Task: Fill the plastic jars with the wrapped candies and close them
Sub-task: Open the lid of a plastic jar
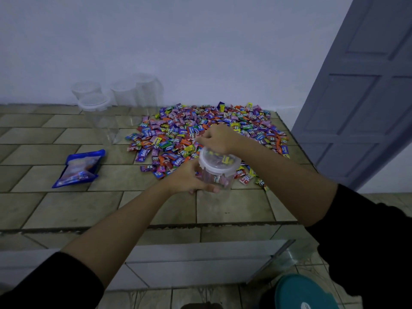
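Teal tub unused; jar is gripped by left hand; lid is pinched at its far edge by right hand, to be pressed evenly.

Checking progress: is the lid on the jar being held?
On: the lid covers the jar, candies visible beneath; whether it's latched, cannot tell.

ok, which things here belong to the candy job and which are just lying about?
Job:
jar, gripped by the left hand
lid, with the right hand at its far edge
candies, in a pile
empty jars, at the back

Lying about:
blue bag, left of the pile
teal container, bottom edge
door
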